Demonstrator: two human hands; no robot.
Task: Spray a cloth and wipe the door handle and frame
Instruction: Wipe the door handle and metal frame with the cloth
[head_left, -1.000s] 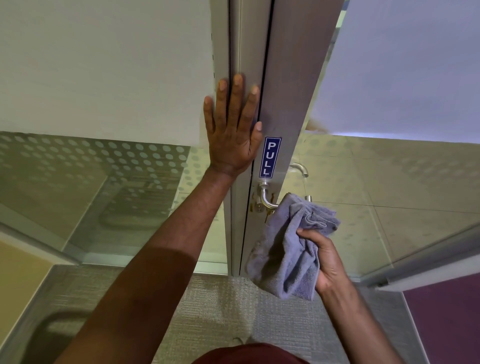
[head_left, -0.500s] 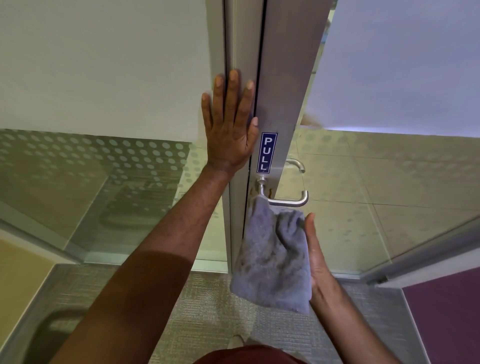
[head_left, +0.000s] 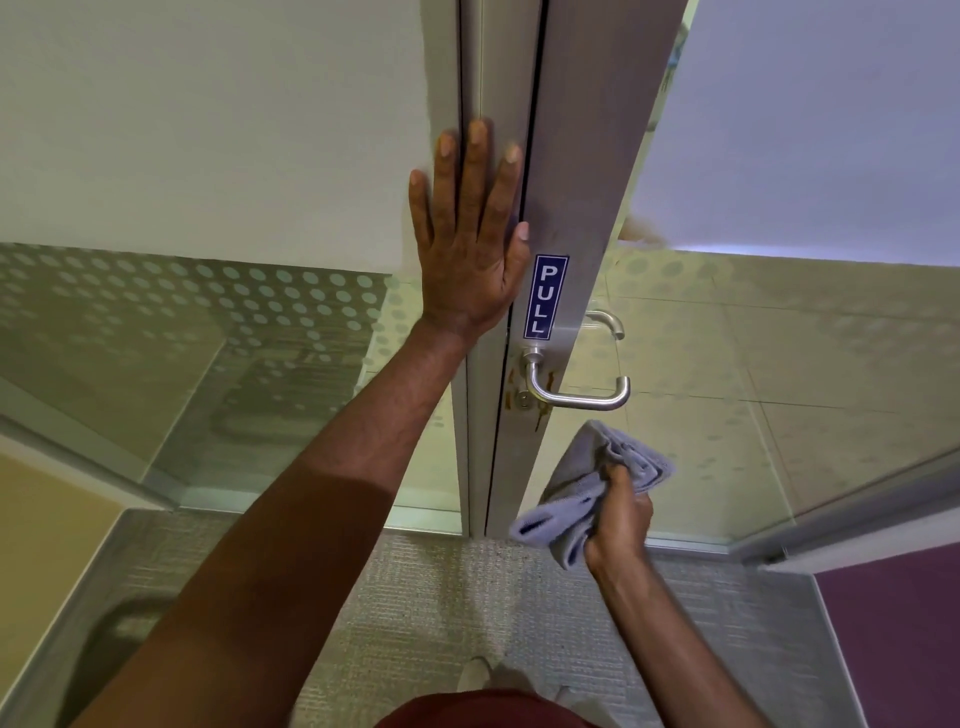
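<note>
A silver lever door handle (head_left: 576, 392) sticks out from the brushed-metal door frame (head_left: 587, 156), just below a blue PULL sticker (head_left: 545, 296). My left hand (head_left: 470, 239) lies flat and open against the frame's edge, fingers spread upward. My right hand (head_left: 618, 514) grips a bunched grey cloth (head_left: 587, 488) below and to the right of the handle, a short gap away from it and from the frame. No spray bottle shows.
Frosted, dotted glass panels (head_left: 208, 322) flank the door on both sides. A second lever (head_left: 605, 322) shows behind the glass. Grey carpet (head_left: 441, 597) covers the floor below, with a purple patch (head_left: 898, 639) at the right.
The cloth went from wrapped on the handle, down along the frame under it, to bunched in my right hand clear of the door. My left hand stayed pressed on the frame.
</note>
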